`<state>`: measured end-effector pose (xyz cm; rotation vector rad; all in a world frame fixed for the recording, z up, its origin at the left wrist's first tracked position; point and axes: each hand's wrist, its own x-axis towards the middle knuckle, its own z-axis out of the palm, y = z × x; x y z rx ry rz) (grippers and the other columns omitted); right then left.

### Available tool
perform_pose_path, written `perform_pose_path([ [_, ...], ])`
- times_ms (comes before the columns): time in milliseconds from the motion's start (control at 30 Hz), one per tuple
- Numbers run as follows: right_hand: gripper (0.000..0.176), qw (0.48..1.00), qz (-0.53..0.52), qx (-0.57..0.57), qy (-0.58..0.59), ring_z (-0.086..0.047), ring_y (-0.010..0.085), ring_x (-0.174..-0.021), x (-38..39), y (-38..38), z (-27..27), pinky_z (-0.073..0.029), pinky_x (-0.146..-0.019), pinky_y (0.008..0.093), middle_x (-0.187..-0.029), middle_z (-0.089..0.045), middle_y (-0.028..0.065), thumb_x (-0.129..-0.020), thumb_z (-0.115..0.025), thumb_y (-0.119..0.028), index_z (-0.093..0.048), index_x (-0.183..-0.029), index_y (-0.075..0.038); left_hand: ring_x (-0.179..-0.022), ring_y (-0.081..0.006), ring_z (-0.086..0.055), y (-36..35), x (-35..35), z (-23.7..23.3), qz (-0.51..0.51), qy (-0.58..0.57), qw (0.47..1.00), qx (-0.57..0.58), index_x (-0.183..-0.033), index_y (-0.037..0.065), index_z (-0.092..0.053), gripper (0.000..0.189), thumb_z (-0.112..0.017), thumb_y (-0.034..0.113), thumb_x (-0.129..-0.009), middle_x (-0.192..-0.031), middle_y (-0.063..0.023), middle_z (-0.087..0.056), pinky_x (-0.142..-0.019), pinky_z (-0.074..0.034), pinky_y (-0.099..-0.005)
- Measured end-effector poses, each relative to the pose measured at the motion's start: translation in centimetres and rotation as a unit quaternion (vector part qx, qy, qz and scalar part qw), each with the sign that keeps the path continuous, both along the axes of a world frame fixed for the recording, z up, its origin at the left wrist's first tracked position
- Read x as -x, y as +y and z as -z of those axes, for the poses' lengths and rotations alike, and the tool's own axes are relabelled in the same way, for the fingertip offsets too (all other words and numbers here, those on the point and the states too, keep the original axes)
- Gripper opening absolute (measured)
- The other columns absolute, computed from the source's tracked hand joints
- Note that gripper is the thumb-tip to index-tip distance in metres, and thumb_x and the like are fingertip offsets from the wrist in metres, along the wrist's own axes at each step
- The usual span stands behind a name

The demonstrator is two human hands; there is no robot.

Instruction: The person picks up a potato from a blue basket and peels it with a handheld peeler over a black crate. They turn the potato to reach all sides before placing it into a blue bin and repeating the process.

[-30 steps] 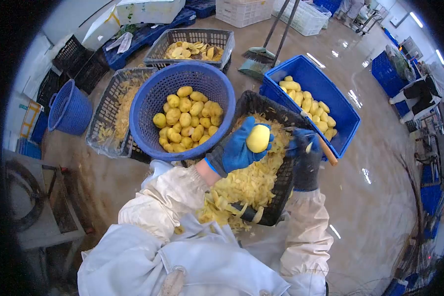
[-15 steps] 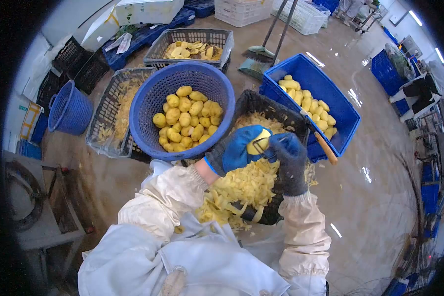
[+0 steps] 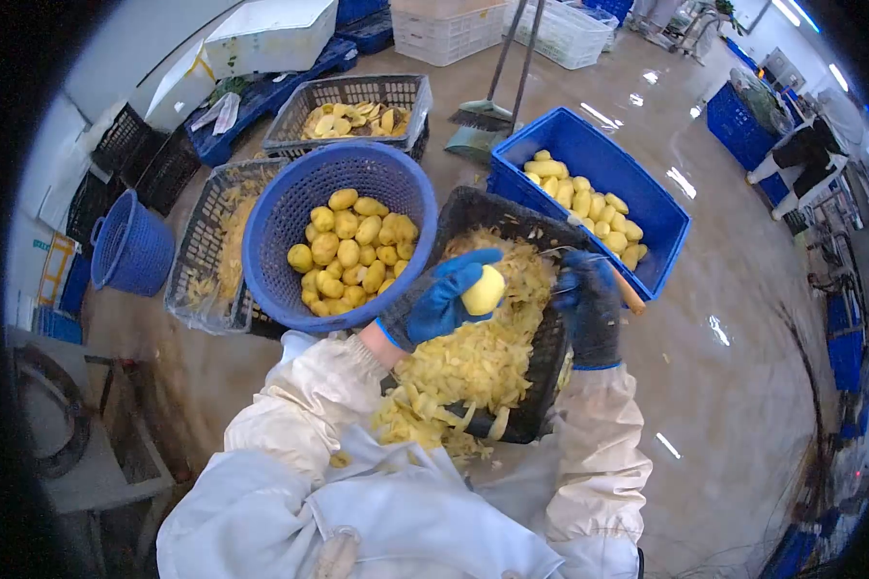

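Note:
My left hand (image 3: 439,301), in a blue and grey glove, holds a peeled potato (image 3: 484,290) above a black crate (image 3: 541,372) heaped with yellow peelings (image 3: 473,362). To its right, over the crate's edge, my gloved right hand (image 3: 591,307) is closed around something, blurred; a thin metal tool (image 3: 558,251) seems to show at its fingers. On the left a round blue basket (image 3: 266,217) contains several yellow potatoes (image 3: 343,253). Peeled potatoes (image 3: 589,207) lie in a blue bin (image 3: 658,217) at the right. Beside my right hand a wooden handle (image 3: 630,292) rests near the bin's corner.
Black crates with peelings (image 3: 224,241) and potato pieces (image 3: 357,120) stand behind the round basket. A broom and dustpan (image 3: 475,140) stand beyond the bin. Another blue basket (image 3: 135,246) is at far left. A person (image 3: 806,159) is at far right.
My hands have moved apart. The potato, earlier between both hands, is now in my left hand only, while my right hand is farther right. The view has shifted slightly.

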<state>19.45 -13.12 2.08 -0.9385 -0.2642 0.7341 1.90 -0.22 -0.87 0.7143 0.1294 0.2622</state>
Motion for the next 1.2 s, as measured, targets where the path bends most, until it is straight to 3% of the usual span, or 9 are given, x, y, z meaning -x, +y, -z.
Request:
perform_pose_path([
  [100, 0.014, 0.98, -0.084, 0.135, -0.121, -0.054, 0.0107, -0.056, 1.3, -0.3, 0.1, -0.044, -0.049, 0.0225, -0.069, -0.057, 0.0042, -0.087, -0.057, -0.017, -0.06, -0.088, -0.003, -0.094, -0.0204, -0.059, -0.1, -0.7, 3.4, -0.034, 0.175, 0.947, -0.269, -0.128, 0.004, -0.043, 0.049, -0.054, 0.034, -0.091, -0.105, -0.0103, -0.059, -0.08, -0.049, -0.0331],
  [300, 0.015, 0.982, -0.081, 0.116, -0.124, -0.051, 0.0073, -0.056, 0.9, -0.8, -1.4, -0.043, -0.048, 0.0208, -0.072, -0.056, 0.0022, -0.088, -0.057, -0.019, -0.059, -0.092, -0.004, -0.108, -0.0276, -0.054, -0.3, -4.1, 0.5, -0.03, -0.041, 0.962, 0.267, -0.12, 0.005, -0.051, 0.041, -0.048, 0.036, -0.093, -0.119, -0.014, -0.055, -0.094, -0.045, -0.0441],
  [467, 0.012, 0.837, 0.026, 0.202, -0.509, -0.056, 0.0182, -0.075, 0.8, -1.8, -0.7, -0.046, -0.069, 0.0299, -0.084, -0.058, 0.0056, -0.083, -0.06, -0.006, -0.061, -0.094, -0.002, -0.116, -0.0281, -0.05, 5.1, -1.8, -0.5, -0.108, -0.09, 0.99, 0.004, -0.134, 0.005, -0.039, 0.048, -0.042, 0.033, -0.095, -0.131, -0.0145, -0.047, -0.097, -0.042, -0.0414],
  [600, 0.01, 0.891, 0.017, 0.179, -0.418, -0.047, 0.007, -0.055, -0.1, -1.3, 0.3, -0.037, -0.047, 0.0193, -0.067, -0.051, -0.0011, -0.09, -0.054, -0.015, -0.059, -0.09, -0.006, -0.109, -0.0206, -0.054, 15.7, 3.2, 2.1, -0.141, 0.096, 0.976, -0.134, -0.13, 0.006, -0.045, 0.04, -0.044, 0.026, -0.095, -0.127, -0.0079, -0.051, -0.092, -0.045, -0.0352],
  [667, 0.01, 0.992, -0.07, 0.076, -0.07, -0.048, 0.0074, -0.058, -0.2, -0.9, 0.0, -0.038, -0.049, 0.0192, -0.071, -0.052, -0.0002, -0.09, -0.053, -0.014, -0.06, -0.09, -0.006, -0.104, -0.0167, -0.055, 19.5, 6.4, 6.2, -0.237, 0.123, 0.876, -0.401, -0.122, 0.006, -0.053, 0.033, -0.046, 0.023, -0.094, -0.122, -0.0056, -0.055, -0.088, -0.045, -0.0311],
  [800, 0.009, 0.761, 0.018, 0.185, -0.621, -0.049, 0.007, -0.063, -2.0, 0.1, 4.3, -0.037, -0.053, 0.0181, -0.077, -0.053, -0.0007, -0.089, -0.054, -0.012, -0.059, -0.088, -0.004, -0.094, -0.0297, -0.06, 30.9, 10.8, 25.5, -0.102, 0.158, 0.347, -0.919, -0.107, 0.007, -0.06, 0.024, -0.053, 0.017, -0.087, -0.11, -0.0168, -0.06, -0.082, -0.049, -0.0362],
  [867, 0.009, 0.967, -0.087, 0.182, -0.154, -0.048, 0.006, -0.064, -1.1, 0.7, 3.4, -0.037, -0.053, 0.018, -0.076, -0.052, -0.0016, -0.089, -0.054, -0.012, -0.059, -0.087, -0.004, -0.098, -0.0307, -0.059, 27.1, 11.1, 20.5, -0.052, 0.329, 0.447, -0.83, -0.105, 0.007, -0.061, 0.03, -0.055, 0.027, -0.084, -0.109, -0.0178, -0.061, -0.084, -0.047, -0.0381],
  [1033, 0.009, 0.861, -0.09, 0.252, -0.431, -0.048, 0.0063, -0.06, 0.0, 3.1, 3.8, -0.039, -0.05, 0.019, -0.071, -0.051, -0.0025, -0.089, -0.056, -0.014, -0.058, -0.085, -0.006, -0.107, -0.0333, -0.055, 26.4, 10.7, 23.3, 0.066, 0.548, 0.522, -0.65, -0.111, 0.008, -0.058, 0.048, -0.059, 0.042, -0.078, -0.121, -0.0196, -0.055, -0.087, -0.044, -0.044],
  [1200, 0.007, 0.816, -0.1, 0.343, -0.455, -0.05, 0.0072, -0.06, 0.9, 3.7, 2.9, -0.04, -0.047, 0.02, -0.08, -0.052, -0.0004, -0.087, -0.057, -0.011, -0.058, -0.085, -0.004, -0.094, -0.0321, -0.06, 26.1, 7.8, 30.8, -0.169, 0.612, 0.379, -0.673, -0.111, 0.012, -0.056, 0.035, -0.055, 0.027, -0.08, -0.101, -0.016, -0.06, -0.078, -0.048, -0.0484],
])
